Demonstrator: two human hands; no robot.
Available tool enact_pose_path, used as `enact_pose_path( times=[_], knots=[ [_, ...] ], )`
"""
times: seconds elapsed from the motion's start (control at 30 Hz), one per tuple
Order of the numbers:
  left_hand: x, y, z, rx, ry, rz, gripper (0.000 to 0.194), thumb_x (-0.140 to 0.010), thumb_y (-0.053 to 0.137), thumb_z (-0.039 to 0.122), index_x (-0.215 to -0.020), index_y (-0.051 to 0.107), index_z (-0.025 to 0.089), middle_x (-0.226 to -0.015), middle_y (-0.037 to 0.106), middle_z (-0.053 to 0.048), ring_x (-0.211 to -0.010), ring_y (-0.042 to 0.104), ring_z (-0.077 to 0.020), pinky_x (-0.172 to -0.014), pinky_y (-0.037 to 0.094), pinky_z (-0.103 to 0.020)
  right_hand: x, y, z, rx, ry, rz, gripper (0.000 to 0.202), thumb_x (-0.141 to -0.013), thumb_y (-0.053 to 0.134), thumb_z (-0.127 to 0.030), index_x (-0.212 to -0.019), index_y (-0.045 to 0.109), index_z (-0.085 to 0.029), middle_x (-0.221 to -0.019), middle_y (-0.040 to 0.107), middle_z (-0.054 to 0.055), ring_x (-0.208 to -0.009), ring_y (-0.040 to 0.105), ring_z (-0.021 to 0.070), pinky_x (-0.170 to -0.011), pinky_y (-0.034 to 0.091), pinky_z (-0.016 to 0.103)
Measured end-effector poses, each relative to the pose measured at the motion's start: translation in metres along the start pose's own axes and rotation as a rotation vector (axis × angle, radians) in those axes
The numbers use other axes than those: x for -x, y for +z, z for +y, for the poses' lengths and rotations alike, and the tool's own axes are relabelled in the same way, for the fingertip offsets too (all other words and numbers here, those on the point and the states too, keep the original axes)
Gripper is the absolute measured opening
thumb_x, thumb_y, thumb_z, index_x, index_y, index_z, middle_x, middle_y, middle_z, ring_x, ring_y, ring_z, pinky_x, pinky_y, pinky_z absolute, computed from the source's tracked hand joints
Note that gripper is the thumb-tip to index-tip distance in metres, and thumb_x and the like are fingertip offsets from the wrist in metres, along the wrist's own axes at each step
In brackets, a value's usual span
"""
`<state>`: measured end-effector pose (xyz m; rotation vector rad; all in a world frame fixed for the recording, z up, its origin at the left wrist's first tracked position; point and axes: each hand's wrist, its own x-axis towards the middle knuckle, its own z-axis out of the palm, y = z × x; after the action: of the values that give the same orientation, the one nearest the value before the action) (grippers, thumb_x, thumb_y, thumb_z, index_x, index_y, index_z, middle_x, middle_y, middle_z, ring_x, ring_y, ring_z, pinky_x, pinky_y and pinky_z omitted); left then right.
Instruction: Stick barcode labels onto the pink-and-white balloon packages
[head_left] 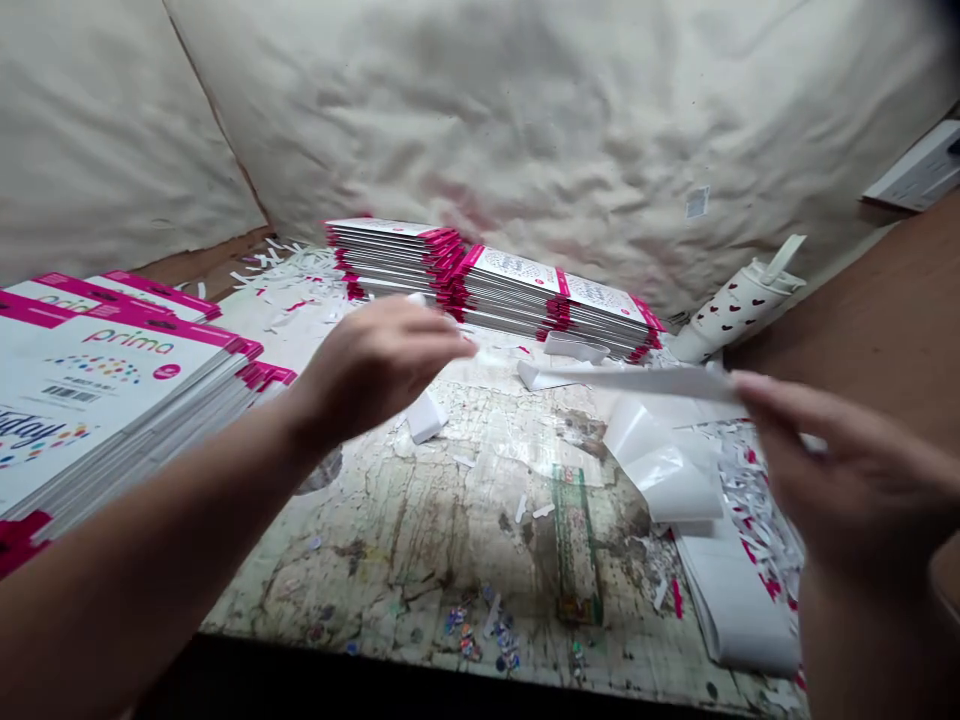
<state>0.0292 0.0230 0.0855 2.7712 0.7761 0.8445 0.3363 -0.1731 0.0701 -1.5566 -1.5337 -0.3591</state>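
Observation:
My right hand (pixel 847 460) pinches the end of a white paper strip (pixel 652 382), which stretches out to the left above the table. My left hand (pixel 382 350) is closed and blurred by motion. A small bit of white shows at its knuckles, but what its fingers hold is hidden. Below the strip, a long glossy white band (pixel 667 475) lies in loose folds, running down to a folded stack of the same band (pixel 742 605) near the front edge. A short white piece (pixel 427 415) lies on the table just under my left hand.
Printed white-and-pink packs (pixel 135 370) are piled at left; more stacks (pixel 397 250) (pixel 555 290) stand against the wall at back. A white tumbler with hearts (pixel 739 305) leans at back right. Paper shreds (pixel 761 510) and scraps litter the stained table (pixel 450 530).

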Motion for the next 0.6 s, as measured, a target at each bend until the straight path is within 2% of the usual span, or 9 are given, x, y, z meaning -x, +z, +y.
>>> enact_pose_path(
  times=[0.07, 0.17, 0.23, 0.27, 0.33, 0.37, 0.47, 0.53, 0.6],
  knots=[
    [0.055, 0.012, 0.001, -0.099, 0.027, 0.005, 0.029, -0.086, 0.044, 0.027, -0.103, 0.067, 0.030, -0.106, 0.068, -0.002, -0.098, 0.062, -0.0216, -0.091, 0.045, -0.042, 0.030, 0.011, -0.002, 0.004, 0.023, -0.087, 0.046, -0.074, 0.065, -0.015, -0.104, 0.063, -0.049, -0.107, 0.067, -0.010, -0.102, 0.063, 0.0264, -0.097, 0.048, 0.040],
    [0.127, 0.042, -0.005, -0.195, 0.044, -0.068, 0.043, -0.087, 0.036, 0.010, -0.113, 0.062, 0.032, -0.112, 0.067, 0.000, -0.104, 0.061, -0.0194, -0.093, 0.046, -0.038, 0.061, 0.032, -0.005, -0.203, 0.112, -0.568, 0.038, -0.078, 0.058, -0.015, -0.100, 0.067, -0.045, -0.104, 0.068, -0.005, -0.103, 0.063, 0.0276, -0.098, 0.047, 0.049],
    [0.154, 0.061, -0.012, -0.263, 0.110, -0.146, 0.046, -0.084, 0.037, 0.007, -0.116, 0.061, 0.030, -0.114, 0.066, -0.001, -0.102, 0.061, -0.0197, -0.089, 0.049, -0.035, 0.060, 0.044, -0.003, -0.284, 0.102, -0.842, 0.031, -0.078, 0.060, -0.019, -0.100, 0.068, -0.039, -0.106, 0.068, -0.001, -0.105, 0.061, 0.0274, -0.096, 0.048, 0.048],
    [0.160, 0.067, -0.014, -0.294, 0.143, -0.163, 0.045, -0.082, 0.039, 0.009, -0.117, 0.060, 0.029, -0.114, 0.066, -0.002, -0.102, 0.062, -0.0207, -0.087, 0.049, -0.034, 0.051, 0.049, 0.001, -0.288, 0.069, -0.898, 0.028, -0.077, 0.063, -0.023, -0.100, 0.069, -0.037, -0.106, 0.069, 0.000, -0.104, 0.062, 0.0262, -0.094, 0.049, 0.045],
    [0.162, 0.074, -0.017, -0.331, 0.185, -0.148, 0.044, -0.079, 0.045, 0.014, -0.120, 0.058, 0.026, -0.117, 0.064, -0.004, -0.104, 0.060, -0.0236, -0.088, 0.048, -0.036, 0.017, 0.062, 0.015, -0.241, 0.005, -0.836, 0.024, -0.077, 0.065, -0.030, -0.100, 0.069, -0.032, -0.104, 0.070, 0.001, -0.099, 0.064, 0.0230, -0.090, 0.051, 0.040],
    [0.161, 0.076, -0.016, -0.336, 0.180, -0.125, 0.046, -0.078, 0.047, 0.018, -0.123, 0.056, 0.025, -0.120, 0.062, -0.006, -0.107, 0.058, -0.0252, -0.090, 0.046, -0.037, -0.008, 0.069, 0.025, -0.146, -0.009, -0.715, 0.021, -0.079, 0.062, -0.032, -0.099, 0.069, -0.030, -0.100, 0.071, 0.001, -0.095, 0.065, 0.0214, -0.089, 0.051, 0.038],
    [0.158, 0.077, -0.005, -0.282, 0.084, -0.044, 0.054, -0.079, 0.048, 0.023, -0.133, 0.044, 0.023, -0.131, 0.053, -0.009, -0.118, 0.050, -0.0278, -0.098, 0.038, -0.041, -0.090, 0.102, 0.057, 0.128, 0.020, -0.533, 0.029, -0.079, 0.061, -0.026, -0.106, 0.065, -0.019, -0.112, 0.065, 0.009, -0.105, 0.059, 0.0266, -0.094, 0.045, 0.044],
    [0.162, 0.079, 0.002, -0.232, 0.006, 0.013, 0.056, -0.081, 0.047, 0.023, -0.136, 0.039, 0.025, -0.135, 0.049, -0.008, -0.121, 0.046, -0.0278, -0.101, 0.035, -0.042, -0.138, 0.132, 0.070, 0.322, -0.016, -0.549, 0.036, -0.078, 0.061, -0.025, -0.113, 0.061, -0.016, -0.117, 0.062, 0.011, -0.109, 0.056, 0.0277, -0.093, 0.044, 0.042],
    [0.171, 0.082, 0.006, -0.216, -0.031, 0.052, 0.055, -0.081, 0.050, 0.024, -0.136, 0.040, 0.027, -0.135, 0.047, -0.007, -0.120, 0.047, -0.0271, -0.100, 0.036, -0.040, -0.171, 0.164, 0.070, 0.352, -0.064, -0.576, 0.044, -0.076, 0.064, -0.028, -0.118, 0.057, -0.015, -0.120, 0.060, 0.011, -0.111, 0.054, 0.0273, -0.094, 0.043, 0.040]
  ],
)
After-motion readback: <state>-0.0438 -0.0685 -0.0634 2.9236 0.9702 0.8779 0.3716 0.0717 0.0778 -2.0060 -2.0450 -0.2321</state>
